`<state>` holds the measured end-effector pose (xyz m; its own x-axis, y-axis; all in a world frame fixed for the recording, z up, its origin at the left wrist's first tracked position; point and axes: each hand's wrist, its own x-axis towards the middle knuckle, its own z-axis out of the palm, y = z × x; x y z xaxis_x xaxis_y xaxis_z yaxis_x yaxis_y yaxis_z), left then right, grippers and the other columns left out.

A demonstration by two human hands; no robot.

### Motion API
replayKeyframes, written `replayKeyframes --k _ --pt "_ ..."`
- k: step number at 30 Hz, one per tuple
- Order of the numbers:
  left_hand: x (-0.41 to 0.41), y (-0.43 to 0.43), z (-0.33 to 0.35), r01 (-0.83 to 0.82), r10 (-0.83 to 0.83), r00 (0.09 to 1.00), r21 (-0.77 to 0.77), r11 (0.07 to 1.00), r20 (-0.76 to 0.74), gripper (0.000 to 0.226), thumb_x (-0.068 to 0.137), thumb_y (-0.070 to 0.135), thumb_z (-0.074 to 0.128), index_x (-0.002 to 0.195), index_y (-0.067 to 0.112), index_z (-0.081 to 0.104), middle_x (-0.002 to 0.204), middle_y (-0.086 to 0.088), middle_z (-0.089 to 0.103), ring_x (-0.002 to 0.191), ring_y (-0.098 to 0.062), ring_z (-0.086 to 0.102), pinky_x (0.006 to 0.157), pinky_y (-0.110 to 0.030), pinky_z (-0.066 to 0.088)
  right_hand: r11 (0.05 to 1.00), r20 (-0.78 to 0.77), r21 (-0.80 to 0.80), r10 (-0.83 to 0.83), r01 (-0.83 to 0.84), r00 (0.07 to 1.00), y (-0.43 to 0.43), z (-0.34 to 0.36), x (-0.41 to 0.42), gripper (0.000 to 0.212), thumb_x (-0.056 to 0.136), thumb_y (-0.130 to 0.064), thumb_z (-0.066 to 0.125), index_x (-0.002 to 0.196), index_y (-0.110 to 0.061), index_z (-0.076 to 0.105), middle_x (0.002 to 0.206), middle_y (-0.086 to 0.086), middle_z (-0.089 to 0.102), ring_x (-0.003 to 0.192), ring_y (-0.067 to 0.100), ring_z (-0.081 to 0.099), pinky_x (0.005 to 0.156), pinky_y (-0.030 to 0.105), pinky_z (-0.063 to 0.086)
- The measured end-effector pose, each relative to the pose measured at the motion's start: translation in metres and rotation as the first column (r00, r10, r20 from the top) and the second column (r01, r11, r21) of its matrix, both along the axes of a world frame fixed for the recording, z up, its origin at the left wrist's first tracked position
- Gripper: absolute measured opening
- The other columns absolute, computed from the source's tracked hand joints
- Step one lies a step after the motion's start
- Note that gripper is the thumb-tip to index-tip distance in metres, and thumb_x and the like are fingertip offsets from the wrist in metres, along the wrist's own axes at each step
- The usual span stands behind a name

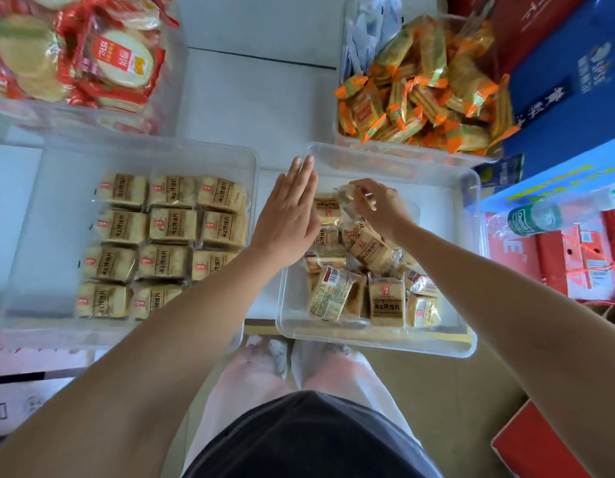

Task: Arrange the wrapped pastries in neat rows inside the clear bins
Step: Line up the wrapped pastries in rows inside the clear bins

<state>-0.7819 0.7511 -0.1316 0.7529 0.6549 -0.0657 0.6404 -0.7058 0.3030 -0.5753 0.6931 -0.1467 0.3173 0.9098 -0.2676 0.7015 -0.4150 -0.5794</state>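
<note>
Two clear bins sit side by side before me. The left bin (30, 236) holds tan wrapped pastries (173, 224) lying flat in neat rows of three. In the right bin (447, 188), several of the same pastries (385, 301) lie in a loose jumble, some on edge. My left hand (287, 215) is flat with straight fingers, holding nothing, over the gap between the bins at the right bin's left wall. My right hand (381, 205) is over the pile in the right bin, fingers pinched on one wrapped pastry (349, 198) lifted above the others.
A clear bin of round red-wrapped crackers (102, 63) stands at the back left; another with orange-wrapped biscuits (426, 88) stands at the back right. Blue and red cartons (575, 98) and a plastic bottle (540, 219) crowd the right side. My knees are below the bins.
</note>
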Motion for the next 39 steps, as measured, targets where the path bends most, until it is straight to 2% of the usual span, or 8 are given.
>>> replayKeyframes --k 7,10,16,19,25,30,34,39 --pt "-0.004 0.006 0.021 0.062 -0.046 0.990 0.118 0.991 -0.132 0.059 0.099 0.033 0.024 0.151 0.007 0.024 0.162 -0.013 0.008 0.150 -0.028 0.001 0.121 -0.048 0.005 0.970 -0.442 -0.232 -0.036 -0.075 0.896 -0.014 0.061 -0.008 0.025 0.091 -0.017 0.057 0.115 -0.021 0.056 0.089 -0.005 0.067 0.077 0.011 0.060 0.065 0.022 0.047" --pt "-0.014 0.011 0.031 0.080 -0.026 0.972 0.221 0.972 -0.234 0.063 0.098 0.044 0.025 0.153 0.014 0.021 0.162 -0.010 0.008 0.150 -0.029 -0.002 0.119 -0.055 0.000 0.892 -0.367 -0.323 0.188 -0.315 0.911 -0.026 0.054 -0.016 0.029 0.090 -0.030 0.060 0.119 -0.029 0.057 0.112 -0.010 0.063 0.101 0.009 0.060 0.089 0.032 0.049" --pt "-0.040 0.005 0.021 0.035 0.029 0.967 0.247 0.968 -0.254 0.071 0.093 0.065 0.006 0.155 0.032 -0.002 0.163 -0.007 0.001 0.149 -0.033 -0.004 0.114 -0.065 -0.002 0.964 -0.155 -0.154 0.191 -0.215 0.969 -0.006 0.024 -0.033 0.050 0.092 -0.034 0.057 0.138 -0.029 0.041 0.151 0.000 0.029 0.137 0.022 0.029 0.112 0.046 0.027" --pt "-0.046 0.005 0.014 0.006 0.031 0.976 0.171 0.985 -0.213 0.068 0.093 0.066 -0.001 0.153 0.035 -0.009 0.163 -0.006 -0.002 0.149 -0.033 -0.007 0.116 -0.062 0.002 0.935 -0.138 -0.257 0.217 -0.246 0.967 0.003 0.005 -0.046 0.062 0.092 -0.039 0.054 0.147 -0.029 0.028 0.156 0.001 0.018 0.141 0.026 0.020 0.113 0.050 0.023" --pt "-0.047 0.004 0.005 0.004 0.009 0.993 0.113 0.994 -0.115 0.066 0.098 0.058 0.012 0.154 0.029 -0.006 0.163 -0.009 0.000 0.148 -0.035 -0.010 0.121 -0.047 0.003 0.952 -0.164 -0.257 0.127 -0.166 0.978 0.003 -0.002 -0.050 0.055 0.083 -0.043 0.065 0.132 -0.022 0.051 0.135 0.001 0.034 0.126 0.024 0.039 0.103 0.038 0.035" --pt "-0.046 0.004 -0.001 -0.009 0.018 0.997 0.111 0.994 -0.081 0.066 0.098 0.058 0.015 0.155 0.028 -0.002 0.163 -0.008 0.005 0.148 -0.034 -0.009 0.121 -0.047 0.012 0.890 -0.046 -0.379 0.255 -0.253 0.966 0.015 -0.007 -0.056 0.077 0.085 -0.052 0.057 0.149 -0.033 0.017 0.157 -0.009 -0.005 0.143 0.033 0.013 0.112 0.058 0.016" --pt "-0.047 0.003 0.000 -0.017 0.024 0.997 0.095 0.995 -0.072 0.066 0.098 0.057 0.016 0.156 0.028 0.001 0.163 -0.008 0.007 0.149 -0.034 -0.008 0.119 -0.046 0.014 0.940 -0.116 -0.290 0.151 -0.179 0.982 0.012 -0.007 -0.059 0.066 0.080 -0.032 0.066 0.140 -0.027 0.037 0.144 -0.001 0.022 0.120 0.027 0.046 0.098 0.042 0.043" --pt "-0.047 0.004 0.003 -0.004 0.014 0.995 0.097 0.995 -0.095 0.068 0.097 0.058 0.013 0.156 0.026 0.003 0.163 -0.008 0.005 0.149 -0.034 -0.009 0.120 -0.046 0.012 0.926 -0.036 -0.294 0.236 -0.236 0.971 0.002 0.011 -0.048 0.052 0.080 -0.024 0.066 0.130 -0.031 0.051 0.122 0.003 0.045 0.103 0.022 0.051 0.090 0.040 0.045"
